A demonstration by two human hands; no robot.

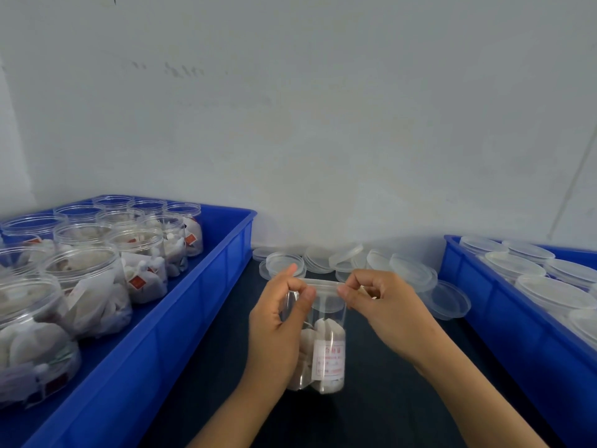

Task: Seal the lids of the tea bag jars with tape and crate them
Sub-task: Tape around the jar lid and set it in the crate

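Step in hand: lid-seating or sealing, judged; the lid (pixel 323 283) is on the jar (pixel 318 344), and no tape or roll can be made out.
Jar position: stood upright on the dark table (pixel 387 399), between the two blue crates, close to the body; tea bags and a printed label are seen through the wall.
Left hand (pixel 277 321): wrapped round the jar's upper wall, thumb laid near the lid rim.
Right hand (pixel 384 305): fingertips pinched at the lid's right edge; whether a tape end is held cannot be told.
Left crate (pixel 206 279): filled with open, lidless jars of tea bags.
Right crate (pixel 504 318): lidded jars held, likely finished ones.
Loose lids (pixel 449 299): heaped behind the jar against the wall.
Next move, judged: the rim seam is to be taped round while the jar is turned, then the jar carried right.
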